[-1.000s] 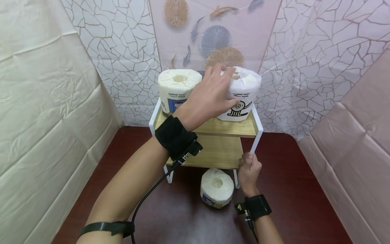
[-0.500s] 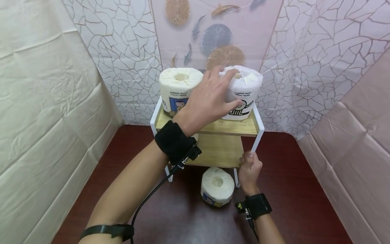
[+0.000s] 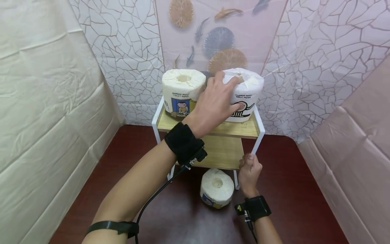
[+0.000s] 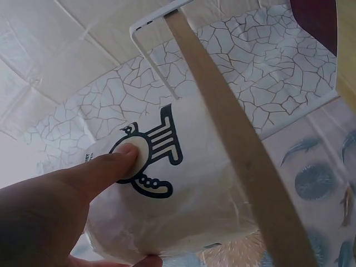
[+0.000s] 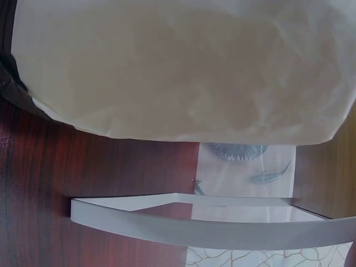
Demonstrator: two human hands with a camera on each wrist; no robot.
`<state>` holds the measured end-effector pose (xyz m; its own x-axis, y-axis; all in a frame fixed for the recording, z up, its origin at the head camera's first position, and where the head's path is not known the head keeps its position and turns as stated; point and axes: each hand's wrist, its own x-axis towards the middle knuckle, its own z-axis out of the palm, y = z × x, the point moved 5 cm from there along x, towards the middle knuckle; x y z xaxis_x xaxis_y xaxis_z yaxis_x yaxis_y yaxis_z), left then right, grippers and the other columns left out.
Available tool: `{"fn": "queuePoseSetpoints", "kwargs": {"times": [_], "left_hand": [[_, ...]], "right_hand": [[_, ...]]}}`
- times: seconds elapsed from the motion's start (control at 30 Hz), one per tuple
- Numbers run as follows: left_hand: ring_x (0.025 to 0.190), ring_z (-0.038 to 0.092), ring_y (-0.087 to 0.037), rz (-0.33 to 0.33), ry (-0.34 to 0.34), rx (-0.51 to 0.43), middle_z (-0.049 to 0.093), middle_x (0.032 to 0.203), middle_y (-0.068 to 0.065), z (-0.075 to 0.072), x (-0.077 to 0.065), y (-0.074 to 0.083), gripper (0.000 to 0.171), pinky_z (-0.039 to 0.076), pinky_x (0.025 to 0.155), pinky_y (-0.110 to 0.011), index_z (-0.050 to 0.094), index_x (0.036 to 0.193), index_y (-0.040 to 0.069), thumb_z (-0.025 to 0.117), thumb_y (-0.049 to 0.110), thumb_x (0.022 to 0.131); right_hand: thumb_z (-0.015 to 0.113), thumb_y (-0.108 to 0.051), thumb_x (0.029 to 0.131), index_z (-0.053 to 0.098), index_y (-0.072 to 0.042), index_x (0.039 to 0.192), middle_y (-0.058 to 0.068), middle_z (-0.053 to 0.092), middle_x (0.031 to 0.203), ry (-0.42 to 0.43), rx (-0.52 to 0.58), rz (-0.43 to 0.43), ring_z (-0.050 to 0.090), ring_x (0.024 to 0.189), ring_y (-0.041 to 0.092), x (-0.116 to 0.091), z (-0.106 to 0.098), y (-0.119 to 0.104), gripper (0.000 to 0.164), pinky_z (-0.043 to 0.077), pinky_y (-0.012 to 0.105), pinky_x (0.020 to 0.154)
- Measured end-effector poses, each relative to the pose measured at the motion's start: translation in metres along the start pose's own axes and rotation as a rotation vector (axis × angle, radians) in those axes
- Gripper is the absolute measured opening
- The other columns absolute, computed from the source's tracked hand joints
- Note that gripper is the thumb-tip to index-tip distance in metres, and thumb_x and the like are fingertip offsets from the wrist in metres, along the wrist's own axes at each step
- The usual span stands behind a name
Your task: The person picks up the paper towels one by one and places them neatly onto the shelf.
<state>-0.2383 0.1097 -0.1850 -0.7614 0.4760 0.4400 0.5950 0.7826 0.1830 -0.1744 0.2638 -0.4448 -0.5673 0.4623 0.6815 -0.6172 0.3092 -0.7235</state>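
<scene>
white toilet roll (image 3: 251, 88) in the grip of outstretched left hand (image 3: 215, 103), right hand (image 3: 250, 173) around shelf leg (image 3: 256, 146)

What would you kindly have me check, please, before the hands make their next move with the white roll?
1. Left hand holding the white roll, thumb against its printed front: ok.
2. Right hand gripping the white shelf frame: ok.
3. White roll's base resting fully on the upper board: cannot tell.
4. Gap between left hand and cream roll: cannot tell; they overlap in the head view.
5. Lower roll standing upright on the table: ok.
</scene>
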Motion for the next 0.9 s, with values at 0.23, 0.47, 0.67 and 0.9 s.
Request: {"fn": "queuePoseSetpoints", "kwargs": {"times": [0.23,0.47,0.67,0.9], "left_hand": [[0.116,0.054,-0.029,-0.012,0.006,-0.029,0.049,0.140,-0.014,-0.0051,-0.0017,-0.0026,0.067,0.053,0.092,-0.035,0.055,0.151,0.023,0.082,0.045,0.093],[0.115,0.052,-0.030,-0.022,0.006,-0.057,0.048,0.138,-0.016,-0.0080,-0.0046,-0.0042,0.061,0.052,0.091,-0.035,0.055,0.148,0.019,0.080,0.038,0.096],[0.128,0.047,-0.034,-0.036,-0.026,-0.009,0.043,0.142,-0.018,-0.0038,-0.0053,-0.0018,0.065,0.054,0.095,-0.036,0.045,0.155,0.016,0.072,0.039,0.101],[0.148,0.036,-0.040,0.007,0.030,0.133,0.042,0.155,-0.024,-0.0011,-0.0085,0.0017,0.079,0.043,0.117,-0.043,0.040,0.154,0.013,0.074,0.054,0.095]], "right_hand": [[0.039,-0.010,0.114,0.039,0.009,0.074,-0.006,0.037,0.063,0.004,-0.012,0.006,0.032,0.051,0.005,-0.0007,0.0001,0.0001,0.044,0.028,0.021,0.049],[0.039,-0.005,0.111,0.046,0.012,0.075,0.003,0.041,0.062,0.027,-0.067,0.022,0.038,0.054,0.001,-0.0007,-0.0015,0.0001,0.041,0.032,0.016,0.052],[0.040,-0.010,0.112,0.046,0.014,0.076,0.000,0.041,0.062,0.023,-0.075,0.030,0.039,0.054,0.000,-0.0007,-0.0014,0.0000,0.044,0.031,0.017,0.052],[0.040,-0.013,0.113,0.044,0.013,0.075,-0.006,0.040,0.062,0.024,-0.073,0.020,0.038,0.053,0.000,-0.0003,-0.0019,0.0016,0.045,0.031,0.017,0.051]]}}
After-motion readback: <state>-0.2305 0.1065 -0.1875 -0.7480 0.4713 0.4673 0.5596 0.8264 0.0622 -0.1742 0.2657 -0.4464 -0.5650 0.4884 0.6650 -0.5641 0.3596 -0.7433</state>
